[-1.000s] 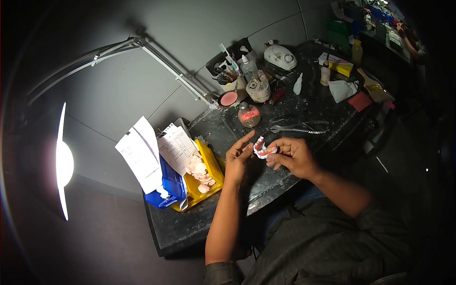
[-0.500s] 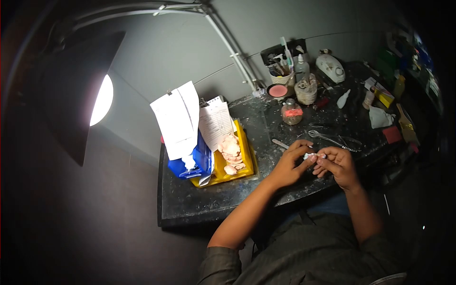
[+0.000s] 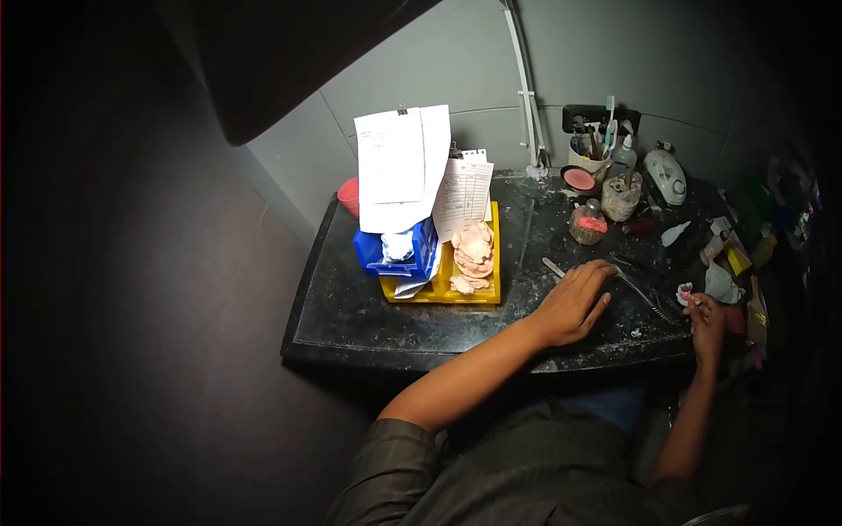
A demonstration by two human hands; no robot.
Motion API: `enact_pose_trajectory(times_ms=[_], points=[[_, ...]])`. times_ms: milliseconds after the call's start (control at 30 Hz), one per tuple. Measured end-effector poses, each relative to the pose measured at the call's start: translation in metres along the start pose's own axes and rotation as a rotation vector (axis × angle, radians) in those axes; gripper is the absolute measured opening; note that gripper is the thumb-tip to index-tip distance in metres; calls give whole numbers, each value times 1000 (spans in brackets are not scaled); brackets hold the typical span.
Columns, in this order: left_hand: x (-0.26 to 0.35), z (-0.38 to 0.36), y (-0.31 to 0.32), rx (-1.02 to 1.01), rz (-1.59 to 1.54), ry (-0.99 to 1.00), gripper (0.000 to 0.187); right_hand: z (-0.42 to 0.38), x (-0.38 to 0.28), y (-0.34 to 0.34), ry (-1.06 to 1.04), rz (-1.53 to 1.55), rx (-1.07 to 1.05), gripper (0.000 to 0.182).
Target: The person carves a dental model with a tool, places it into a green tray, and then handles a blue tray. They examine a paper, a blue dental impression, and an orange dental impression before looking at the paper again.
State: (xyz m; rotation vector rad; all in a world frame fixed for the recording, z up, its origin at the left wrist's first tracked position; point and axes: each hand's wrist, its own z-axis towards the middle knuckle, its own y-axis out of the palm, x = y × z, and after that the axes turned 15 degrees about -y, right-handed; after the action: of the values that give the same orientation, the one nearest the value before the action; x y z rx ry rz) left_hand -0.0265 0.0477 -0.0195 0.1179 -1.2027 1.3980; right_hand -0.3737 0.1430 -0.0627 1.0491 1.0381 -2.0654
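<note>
Black bench, speckled with white residue. Left part: blue bin overlaps the left portion of yellow bin. Blue bin contents: white lumpy piece; clipped papers rise above it and cover its rear. Yellow bin contents: stacked pale-pink lumps, with a printed form leaning up behind them. Pink cup partly hidden by the papers.

Rear of bench: woven-look holder filled with brushes and a toothbrush; dropper bottle beside it. In front, round dish with pink contents, crusted jar, and glass bottle with a pink-red band. White device to the right of these.

Left hand: open, palm down, low over the bench, partly covering a slim-handled tool. Metal pliers lie between the hands, their near end partly hidden by the left hand. Small white fragments nearby.

Right hand: fingertips closed on the pink-and-white denture, at the bench's right part. White cloth, yellow box and flat brush crowd the area just beyond.
</note>
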Motion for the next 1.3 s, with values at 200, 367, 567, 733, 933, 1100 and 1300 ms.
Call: enact_pose_trajectory(times_ms=[200, 367, 567, 733, 933, 1100, 1300], points=[[1, -1, 1, 35, 20, 31, 38, 6, 4, 6, 7, -20, 28, 20], [2, -1, -4, 174, 12, 110, 35, 13, 31, 11, -111, -39, 42, 25], [10, -25, -87, 709, 289, 542, 26, 14, 27, 9, -52, -57, 10, 34], [2, -68, -183, 1239, 71, 9, 19, 9, 18, 11, -76, -61, 62, 36], [-38, -101, -228, 851, -280, -487, 32, 9, 24, 14, -87, -68, 75, 33], [-59, -99, -221, 845, -287, -643, 34, 7, 27, 15, -144, -60, 107, 31], [-71, -104, -212, 943, -85, -584, 45, 6, 34, 13, -189, -39, 116, 27]])
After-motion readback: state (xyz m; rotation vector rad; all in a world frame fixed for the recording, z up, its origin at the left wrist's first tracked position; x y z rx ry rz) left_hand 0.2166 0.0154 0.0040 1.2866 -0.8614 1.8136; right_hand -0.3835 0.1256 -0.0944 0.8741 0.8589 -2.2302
